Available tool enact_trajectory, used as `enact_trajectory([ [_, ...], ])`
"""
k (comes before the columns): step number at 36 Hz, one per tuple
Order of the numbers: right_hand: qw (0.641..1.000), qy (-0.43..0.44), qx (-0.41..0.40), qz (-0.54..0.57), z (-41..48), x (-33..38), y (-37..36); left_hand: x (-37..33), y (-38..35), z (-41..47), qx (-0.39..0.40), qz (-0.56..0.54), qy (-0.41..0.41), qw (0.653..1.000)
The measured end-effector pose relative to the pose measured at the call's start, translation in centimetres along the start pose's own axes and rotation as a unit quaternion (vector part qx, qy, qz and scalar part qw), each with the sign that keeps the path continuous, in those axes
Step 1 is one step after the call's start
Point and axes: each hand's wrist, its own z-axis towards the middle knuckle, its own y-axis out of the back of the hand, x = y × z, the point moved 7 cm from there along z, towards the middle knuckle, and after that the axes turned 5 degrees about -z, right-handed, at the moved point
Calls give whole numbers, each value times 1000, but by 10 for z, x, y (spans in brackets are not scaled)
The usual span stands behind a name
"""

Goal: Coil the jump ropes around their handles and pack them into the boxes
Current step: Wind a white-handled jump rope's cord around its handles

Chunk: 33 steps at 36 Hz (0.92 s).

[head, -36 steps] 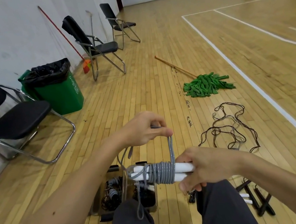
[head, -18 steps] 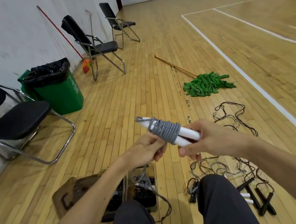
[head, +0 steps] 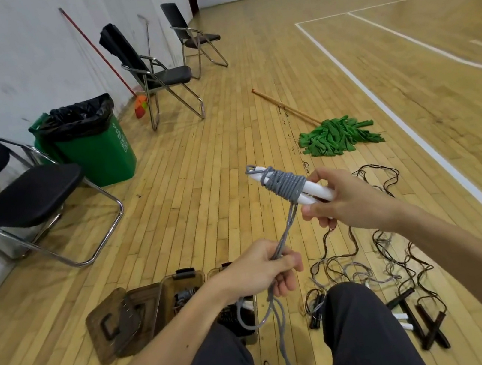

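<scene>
My right hand (head: pixel 345 200) grips two white handles (head: pixel 317 192) held together, tilted up to the left. Grey rope coils (head: pixel 286 186) wrap their middle. From the coils a doubled grey rope (head: pixel 285 232) runs down into my left hand (head: pixel 266 268), which pinches it; the loose tail hangs on past my knees. Below my left arm sit brown see-through boxes (head: pixel 183 286) with coiled ropes inside, and an open lid (head: pixel 111 326) lies beside them. Loose dark ropes (head: pixel 381 242) and black handles (head: pixel 426 326) lie on the floor to the right.
A green mop (head: pixel 336 135) with a wooden stick lies ahead on the wood floor. A green bin (head: pixel 91 143) and several black folding chairs (head: pixel 18 198) stand along the left wall. My knees (head: pixel 291 348) fill the bottom of the view.
My left hand has dropped from the handles and pulled a length of rope down and taut. My right hand has stayed raised with the wrapped handles.
</scene>
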Motion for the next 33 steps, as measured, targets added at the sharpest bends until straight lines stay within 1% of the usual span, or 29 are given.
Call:
enact_trajectory([
  [4, 999, -19, -8, -26, 6, -12, 0, -3, -5, 1, -21, 74, 24, 997],
  [6, 999, -32, -15, -29, 10, -18, -2, -7, -5, 1, -37, 137, 27, 989],
  [8, 998, -47, -16, -41, 12, -25, -5, -13, -2, -1, -60, 216, 27, 974],
  [10, 997, -58, -14, -50, 14, -30, -8, -22, 3, -3, -86, 304, 12, 949],
  [13, 995, -77, -2, -65, 16, -38, -11, -37, 10, -4, -117, 425, -19, 897],
  [15, 992, -97, 27, -72, 16, -42, -13, -47, 13, -5, -135, 476, -37, 868],
  [17, 987, -118, 76, -84, 14, -45, -19, -58, 13, -6, -144, 508, -60, 847],
  [19, 979, -131, 120, -104, 11, -45, -25, -67, 9, -6, -129, 540, -83, 828],
  [21, 972, -139, 147, -123, 8, -43, -30, -74, 7, -6, -88, 570, -94, 811],
  [23, 966, -143, 169, -133, 3, -41, -33, -80, 7, -6, -45, 583, -103, 805],
  [25, 962, -141, 191, -138, -1, -40, -38, -86, 7, -6, -19, 584, -120, 802],
  [29, 949, -115, 241, -168, -8, -29, -47, -93, 12, -1, -7, 574, -156, 803],
  [33, 942, -82, 265, -189, -14, -16, -51, -100, 18, 3, 1, 549, -175, 817],
])
